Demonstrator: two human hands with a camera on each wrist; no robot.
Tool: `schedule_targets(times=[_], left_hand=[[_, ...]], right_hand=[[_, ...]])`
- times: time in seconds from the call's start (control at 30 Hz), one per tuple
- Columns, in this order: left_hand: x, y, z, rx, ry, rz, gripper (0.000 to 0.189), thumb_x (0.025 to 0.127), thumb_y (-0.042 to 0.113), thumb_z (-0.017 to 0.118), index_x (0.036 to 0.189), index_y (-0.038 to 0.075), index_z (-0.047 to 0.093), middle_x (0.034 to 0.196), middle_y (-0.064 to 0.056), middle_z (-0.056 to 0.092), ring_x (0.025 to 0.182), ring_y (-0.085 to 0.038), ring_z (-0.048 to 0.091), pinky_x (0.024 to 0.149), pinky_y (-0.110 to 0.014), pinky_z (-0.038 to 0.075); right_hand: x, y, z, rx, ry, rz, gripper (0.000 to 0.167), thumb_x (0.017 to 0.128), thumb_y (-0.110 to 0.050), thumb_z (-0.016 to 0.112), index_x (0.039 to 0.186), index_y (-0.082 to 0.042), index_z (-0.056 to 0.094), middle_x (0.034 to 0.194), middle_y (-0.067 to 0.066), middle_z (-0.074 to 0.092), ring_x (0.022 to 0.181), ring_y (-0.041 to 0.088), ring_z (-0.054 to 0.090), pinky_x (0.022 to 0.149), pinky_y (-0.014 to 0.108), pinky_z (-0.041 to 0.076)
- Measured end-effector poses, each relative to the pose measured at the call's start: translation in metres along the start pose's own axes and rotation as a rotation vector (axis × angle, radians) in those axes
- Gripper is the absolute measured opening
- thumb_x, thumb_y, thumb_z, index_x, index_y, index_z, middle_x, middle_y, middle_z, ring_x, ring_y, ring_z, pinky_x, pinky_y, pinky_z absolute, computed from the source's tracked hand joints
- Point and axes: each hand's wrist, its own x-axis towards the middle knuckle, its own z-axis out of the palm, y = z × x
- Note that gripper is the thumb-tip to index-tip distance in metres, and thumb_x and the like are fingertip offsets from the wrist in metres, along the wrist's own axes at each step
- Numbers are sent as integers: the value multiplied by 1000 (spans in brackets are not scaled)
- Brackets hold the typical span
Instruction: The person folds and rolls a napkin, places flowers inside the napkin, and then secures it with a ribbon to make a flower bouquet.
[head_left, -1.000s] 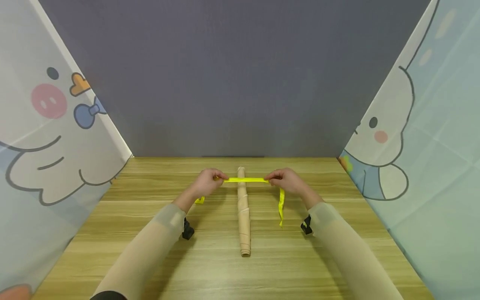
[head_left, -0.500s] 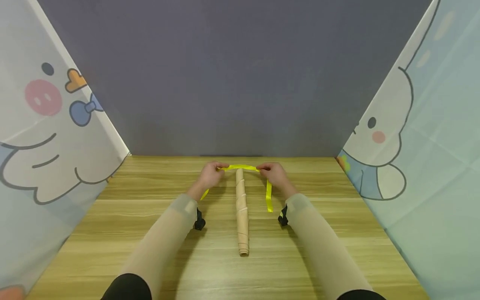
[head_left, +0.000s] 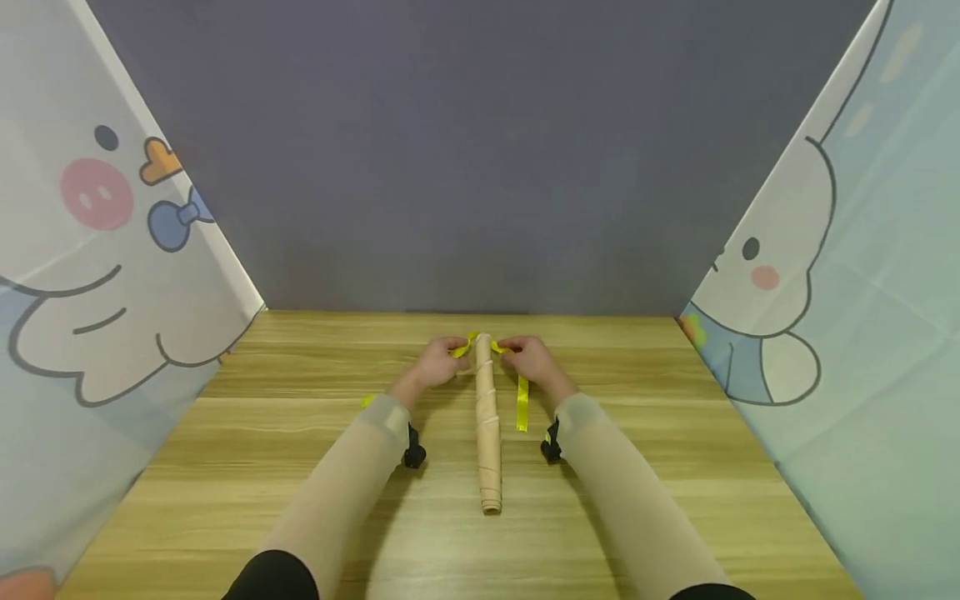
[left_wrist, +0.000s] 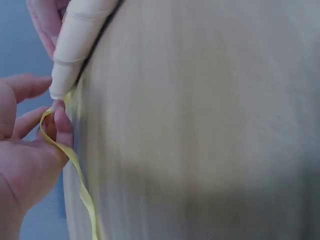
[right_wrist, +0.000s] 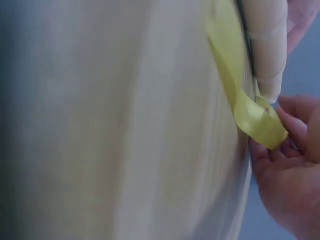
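A long beige rolled-up sheet (head_left: 489, 450) lies on the wooden table, one end toward the person. At its far end, a yellow ribbon (head_left: 522, 404) passes behind the roll, a length showing on either side. The left hand (head_left: 442, 361) holds the ribbon just left of that end; in the left wrist view the ribbon (left_wrist: 82, 185) runs over the fingers and trails down. On the other side the right hand (head_left: 528, 360) grips it, with a tail hanging below. In the right wrist view the ribbon (right_wrist: 257, 122) twists beside the roll's tip, fingers behind it.
The wooden tabletop (head_left: 225, 467) extends to both sides of the roll. A dark grey panel (head_left: 472, 158) rises behind it, and cartoon-printed cloths (head_left: 862, 333) flank it. Black wrist cameras (head_left: 413, 450) sit under the sleeves.
The ribbon, first stretched straight across above the roll, has been carried beyond the far end and lowered behind it. Both hands have drawn closer together toward the roll.
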Motion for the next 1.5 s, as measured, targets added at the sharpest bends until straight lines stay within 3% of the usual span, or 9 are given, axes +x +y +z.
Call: schedule_targets(times=[0.07,0.1,0.2,0.37,0.6,1.03,1.13,1.33,1.5], left_hand=[[-5,0,2,-27,-37,-23,63,106,15,68,161,-7,47,163,-28,52,131,-38,66,108,-47,56],[-8,0,3,-41,-51,-33,66,105,17,70,161,-7,46,163,-28,51,131,-38,66,110,-48,56],[-16,1,6,-77,-92,-54,74,102,20,74,162,-9,43,164,-29,49,135,-38,63,114,-51,54],[-24,-3,14,-122,-140,-92,75,99,17,81,159,-11,45,155,-26,58,136,-32,62,115,-49,53],[-26,-9,19,-222,-118,-88,66,101,10,79,156,-11,47,149,-26,61,139,-36,63,110,-43,58],[-27,-12,27,-255,-73,-70,45,100,5,79,137,-8,58,127,-21,66,109,-22,69,88,-30,61],[-29,-9,26,-231,-59,-66,42,99,6,80,134,-7,60,129,-22,66,112,-27,70,92,-35,62],[-29,-7,24,-68,-27,-15,26,99,15,82,119,3,72,131,-14,68,127,-30,61,112,-47,50],[-28,-8,24,17,-54,25,14,101,15,81,110,9,74,108,-5,69,102,-20,59,93,-36,49]], right_hand=[[-5,0,1,51,-46,28,41,107,-13,65,145,3,68,145,24,69,123,36,70,102,42,60],[-7,0,1,67,-60,44,42,106,-15,67,145,3,68,136,21,74,118,32,71,99,38,60],[-15,-2,3,219,-140,125,49,104,-14,72,149,3,63,140,20,71,119,31,69,102,39,58],[-27,0,2,173,-226,110,60,100,-19,79,154,1,59,158,22,59,141,35,58,118,49,50],[-29,0,3,69,-203,30,63,100,-24,80,153,2,59,156,22,61,142,36,59,121,54,48],[-29,0,6,75,-185,91,49,100,-23,81,144,-4,68,151,18,65,133,32,62,115,49,52],[-28,-1,6,73,-178,93,45,100,-22,82,140,-4,70,146,17,67,125,28,64,108,43,54],[-28,-4,7,103,-184,70,27,100,-13,80,124,-1,74,123,13,72,100,19,62,84,28,53],[-29,-5,6,116,-204,52,17,100,-8,78,115,0,76,110,8,73,92,15,58,78,25,50]])
